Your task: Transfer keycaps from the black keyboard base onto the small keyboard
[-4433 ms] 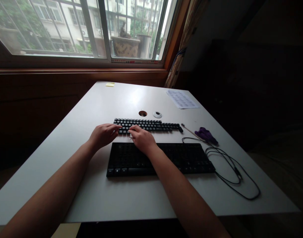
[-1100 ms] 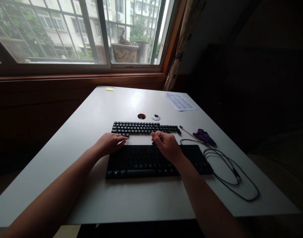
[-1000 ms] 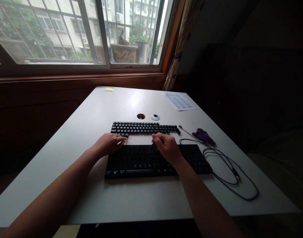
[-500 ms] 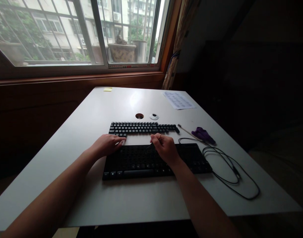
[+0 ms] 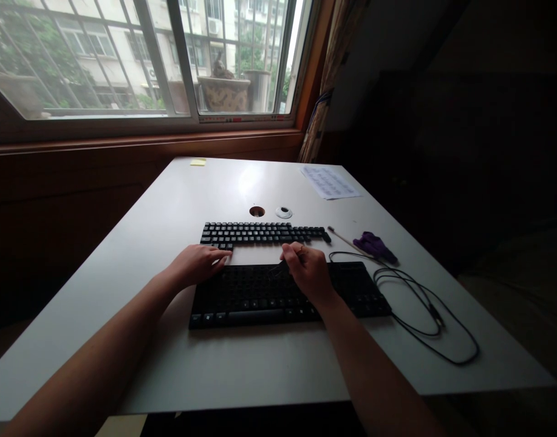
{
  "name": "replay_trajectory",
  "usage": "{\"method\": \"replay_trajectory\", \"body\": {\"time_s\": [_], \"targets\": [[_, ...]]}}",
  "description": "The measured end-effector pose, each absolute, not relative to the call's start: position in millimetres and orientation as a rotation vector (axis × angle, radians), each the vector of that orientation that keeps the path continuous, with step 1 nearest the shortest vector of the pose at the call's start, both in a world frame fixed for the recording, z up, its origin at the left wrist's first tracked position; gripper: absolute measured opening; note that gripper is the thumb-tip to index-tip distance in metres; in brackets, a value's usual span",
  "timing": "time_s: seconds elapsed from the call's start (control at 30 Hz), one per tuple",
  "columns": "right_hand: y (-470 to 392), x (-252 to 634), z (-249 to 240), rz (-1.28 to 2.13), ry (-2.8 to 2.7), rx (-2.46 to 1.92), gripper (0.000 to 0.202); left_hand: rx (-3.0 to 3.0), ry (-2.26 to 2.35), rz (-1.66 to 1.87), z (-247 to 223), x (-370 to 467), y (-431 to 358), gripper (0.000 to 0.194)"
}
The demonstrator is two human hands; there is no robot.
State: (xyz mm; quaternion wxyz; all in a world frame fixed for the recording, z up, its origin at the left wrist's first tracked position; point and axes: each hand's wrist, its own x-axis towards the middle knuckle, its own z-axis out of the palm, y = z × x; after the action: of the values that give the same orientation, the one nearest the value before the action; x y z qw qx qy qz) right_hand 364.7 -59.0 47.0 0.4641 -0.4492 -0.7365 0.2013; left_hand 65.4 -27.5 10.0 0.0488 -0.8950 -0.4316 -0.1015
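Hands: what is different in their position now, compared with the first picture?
The right hand has moved rightward and a little nearer the person, from the loose keycaps to above the keyboard. The left hand has also shifted slightly right and nearer. The purple cloth, cable and papers stayed in place.

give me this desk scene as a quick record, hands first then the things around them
left hand: by the left end of the keycap rows; contact unclear
right hand: pinches a small thin tool, over the keyboard
keyboard: black, nearest the person; keycaps visible along its front
keycaps: black, in rows beyond the keyboard
right side: cable, purple cloth, thin stick
far side: printed paper, yellow note
surface: white desk
unclear: tool details
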Motion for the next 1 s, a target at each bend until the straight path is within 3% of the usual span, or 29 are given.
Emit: {"method": "replay_trajectory", "body": {"time_s": [0.3, 0.7, 1.0], "targets": [[-81, 335, 43, 0.75, -1.925, -0.924, 0.035, -2.713, -1.328, -0.25, 14, 68, -30, 0.022], [-92, 311, 37, 0.61, -2.148, -0.803, 0.042, -2.689, -1.335, -0.199, 15, 69, -30, 0.019], [-81, 327, 33, 1.1, -1.812, -1.1, 0.043, -2.704, -1.299, -0.24, 15, 70, -29, 0.02]]}}
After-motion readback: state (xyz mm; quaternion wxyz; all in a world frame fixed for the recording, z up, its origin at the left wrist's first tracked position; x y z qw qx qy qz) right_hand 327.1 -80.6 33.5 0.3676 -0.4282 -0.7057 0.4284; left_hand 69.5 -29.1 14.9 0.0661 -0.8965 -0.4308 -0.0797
